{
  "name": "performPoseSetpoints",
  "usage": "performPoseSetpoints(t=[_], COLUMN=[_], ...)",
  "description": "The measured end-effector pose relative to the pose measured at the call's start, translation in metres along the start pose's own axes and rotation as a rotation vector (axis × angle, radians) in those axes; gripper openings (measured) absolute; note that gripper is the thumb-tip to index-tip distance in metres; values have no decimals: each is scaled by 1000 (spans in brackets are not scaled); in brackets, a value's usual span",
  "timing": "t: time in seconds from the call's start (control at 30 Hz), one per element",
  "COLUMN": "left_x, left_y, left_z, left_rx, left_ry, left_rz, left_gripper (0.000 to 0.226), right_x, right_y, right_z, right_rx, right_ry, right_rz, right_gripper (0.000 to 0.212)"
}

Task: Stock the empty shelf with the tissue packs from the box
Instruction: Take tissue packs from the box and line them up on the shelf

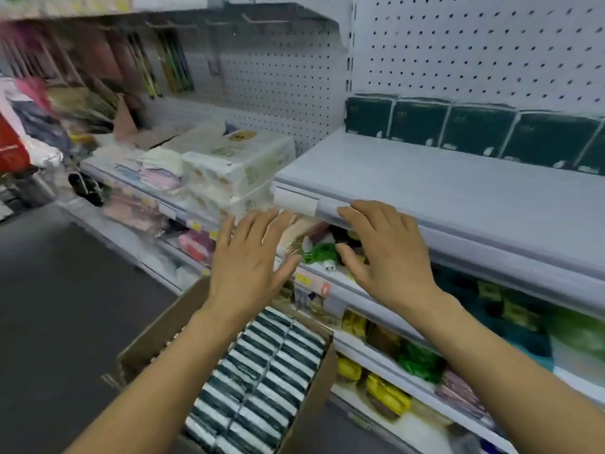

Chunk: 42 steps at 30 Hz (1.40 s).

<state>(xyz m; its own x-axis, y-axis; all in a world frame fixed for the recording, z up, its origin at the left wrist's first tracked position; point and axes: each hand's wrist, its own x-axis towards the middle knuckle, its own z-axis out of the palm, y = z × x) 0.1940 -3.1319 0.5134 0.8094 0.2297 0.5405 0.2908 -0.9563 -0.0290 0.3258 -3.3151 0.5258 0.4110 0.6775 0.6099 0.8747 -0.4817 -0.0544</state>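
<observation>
Both hands — left hand (248, 257), right hand (389, 257) — are hovering with fingers spread, empty; I'm judging the tissue packs (262, 371) in the cardboard box (154, 335) light, soft, slippery-wrapped — best gripped across their short ends.

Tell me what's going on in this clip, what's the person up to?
A person is restocking a store shelf. Both the left hand and the right hand are open and empty, held in front of the shelf edge above a cardboard box full of dark tissue packs. A row of dark green packs already stands along the back of the shelf; its front is bare.
</observation>
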Motion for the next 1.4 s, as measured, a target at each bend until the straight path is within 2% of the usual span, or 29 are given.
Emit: performPoseSetpoints(t=[0.1, 0.3, 0.53, 0.63, 0.73, 0.83, 1.13, 1.23, 1.4], left_x=[-40, -116, -177, -197, -215, -229, -235, -233, -233], left_y=[-66, -159, -216, -232, -246, -257, -255, -250, -246], left_z=[5, 35, 100, 129, 162, 194, 261, 268, 271], left_rx=[13, -13, -186, -351, -428, -390, -242, -129, -17], left_ry=[-116, -307, -693, -777, -853, -933, -1157, -1192, -1178], left_rz=[-85, -279, -602, -768, -836, -829, -534, -496, -422], left_gripper=[64, 61, 60, 59, 57, 56, 64, 57, 56], right_x=[8, 1, -8, -10, -14, -17, -34, -39, -46], right_y=[-54, -126, -159, -171, -182, -191, -211, -218, -228], right_z=[42, 124, 221, 265, 311, 352, 422, 430, 435], right_rx=[71, 215, 251, 231, 197, 168, -30, -81, -108], right_ry=[-60, -357, -738, -865, -965, -1025, -1039, -1033, -972], right_rz=[-18, 20, 24, 17, 1, -13, -158, -184, -290], right_gripper=[44, 38, 38, 36, 36, 39, 50, 54, 50])
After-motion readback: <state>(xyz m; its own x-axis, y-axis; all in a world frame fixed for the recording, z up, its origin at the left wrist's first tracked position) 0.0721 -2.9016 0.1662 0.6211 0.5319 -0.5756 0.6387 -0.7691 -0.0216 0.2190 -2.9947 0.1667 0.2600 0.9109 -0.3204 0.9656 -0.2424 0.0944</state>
